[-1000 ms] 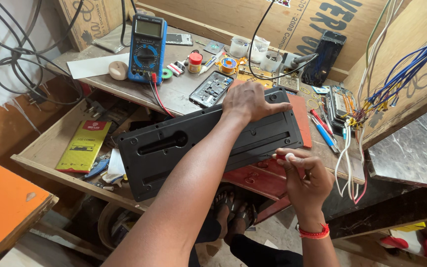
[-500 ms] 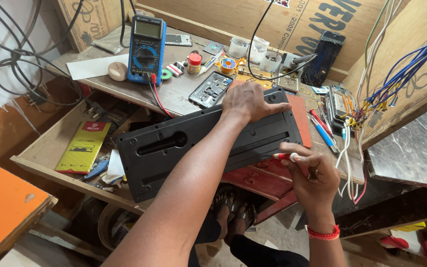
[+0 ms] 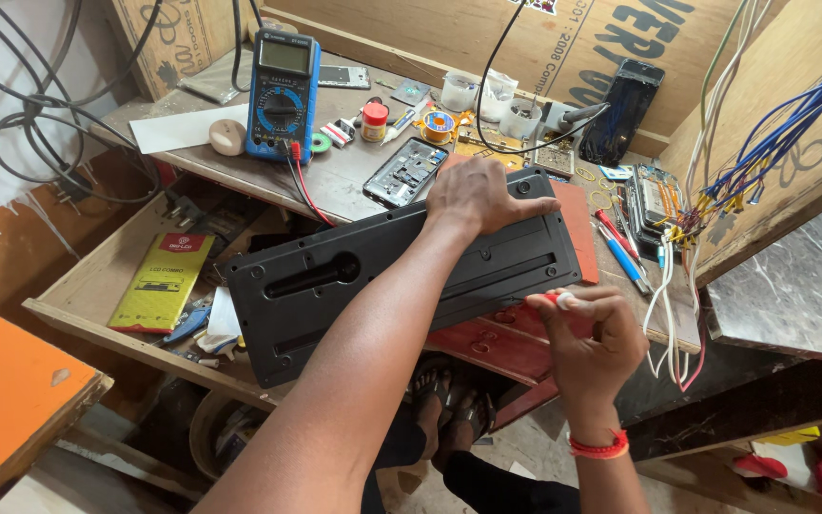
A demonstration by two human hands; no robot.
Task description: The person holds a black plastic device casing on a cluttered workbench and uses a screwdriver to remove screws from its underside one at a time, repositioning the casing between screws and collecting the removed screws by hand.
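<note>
A long black plastic casing, back side up with slots and screw holes, lies across the open drawer and the bench edge. My left hand presses flat on its upper right part, holding it down. My right hand is at the casing's lower right corner, fingers closed around a small tool with a red handle; its tip is hidden by my fingers. A red panel lies under the casing.
A blue multimeter with red and black leads stands at the back of the bench. An opened phone, solder reel, small cups and screwdrivers lie about. Bundled wires hang at right. The drawer holds a yellow packet.
My right hand has shifted slightly at the casing's lower right corner, turning the red-handled tool. My left hand stays pressed on the casing.
</note>
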